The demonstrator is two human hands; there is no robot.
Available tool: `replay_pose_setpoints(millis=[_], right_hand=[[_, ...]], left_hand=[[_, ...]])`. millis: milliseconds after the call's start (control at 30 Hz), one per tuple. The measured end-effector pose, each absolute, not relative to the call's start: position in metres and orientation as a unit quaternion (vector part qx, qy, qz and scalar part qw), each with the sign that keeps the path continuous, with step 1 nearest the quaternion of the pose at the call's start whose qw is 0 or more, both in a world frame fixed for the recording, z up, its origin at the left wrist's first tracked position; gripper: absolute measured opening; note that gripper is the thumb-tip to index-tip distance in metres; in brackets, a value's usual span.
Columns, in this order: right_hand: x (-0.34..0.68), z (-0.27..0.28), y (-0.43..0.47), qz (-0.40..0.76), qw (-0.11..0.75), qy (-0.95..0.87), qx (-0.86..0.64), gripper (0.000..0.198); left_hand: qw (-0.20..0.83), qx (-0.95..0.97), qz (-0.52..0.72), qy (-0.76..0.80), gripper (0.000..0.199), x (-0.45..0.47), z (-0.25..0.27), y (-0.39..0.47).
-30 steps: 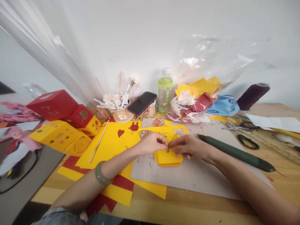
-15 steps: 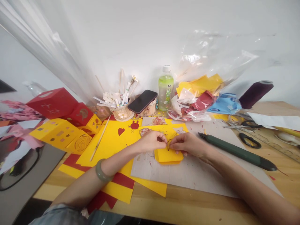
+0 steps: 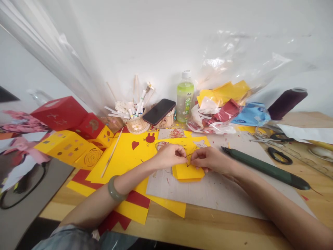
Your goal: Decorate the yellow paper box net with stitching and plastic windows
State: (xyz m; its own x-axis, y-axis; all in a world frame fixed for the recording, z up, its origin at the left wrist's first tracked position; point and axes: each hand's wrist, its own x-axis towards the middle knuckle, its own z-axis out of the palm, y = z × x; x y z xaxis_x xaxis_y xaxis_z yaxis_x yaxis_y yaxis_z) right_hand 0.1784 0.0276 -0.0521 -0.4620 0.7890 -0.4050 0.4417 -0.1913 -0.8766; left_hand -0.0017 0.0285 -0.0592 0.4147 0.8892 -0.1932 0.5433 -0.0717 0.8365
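A small folded yellow paper box (image 3: 187, 174) lies on a grey board in front of me. My left hand (image 3: 169, 156) pinches a thin dark string (image 3: 188, 160) just above the box's upper face. From the other side my right hand (image 3: 213, 159) pinches the same string, its lower fingers resting against the box's right edge. Both sets of fingertips are close together, with a short stretch of string showing between them. Whether the string is knotted I cannot tell.
The grey board (image 3: 221, 198) bears paper scraps. Left are yellow sheets (image 3: 127, 159), a thin stick (image 3: 111, 152) and decorated paper boxes (image 3: 62, 116). Behind stand a phone (image 3: 159, 111), a green bottle (image 3: 185, 97) and a plastic bag (image 3: 221, 111). A dark green cutter-like tool (image 3: 265, 168) and scissors (image 3: 279, 155) lie right.
My fingertips have drawn slightly apart, and the string loop between them looks smaller. The box stays in place; the whole view has shifted a little.
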Motion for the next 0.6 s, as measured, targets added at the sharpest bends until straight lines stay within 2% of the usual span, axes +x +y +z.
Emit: replay_pose_setpoints(millis=[133,400,600], right_hand=[[0.182,-0.052,0.027,0.602,0.162,-0.613,-0.485,0.002],[0.190,-0.048,0.026,0.681,0.207,-0.567,-0.416,0.011],[0.199,-0.040,0.028,0.712,0.272,-0.518,-0.389,0.015]], left_hand=[[0.448,0.709,0.191,0.510,0.006,-0.002,-0.059,0.028],[0.428,0.719,0.190,0.514,0.004,-0.003,-0.057,0.029],[0.417,0.727,0.195,0.509,0.004,-0.003,-0.062,0.029]])
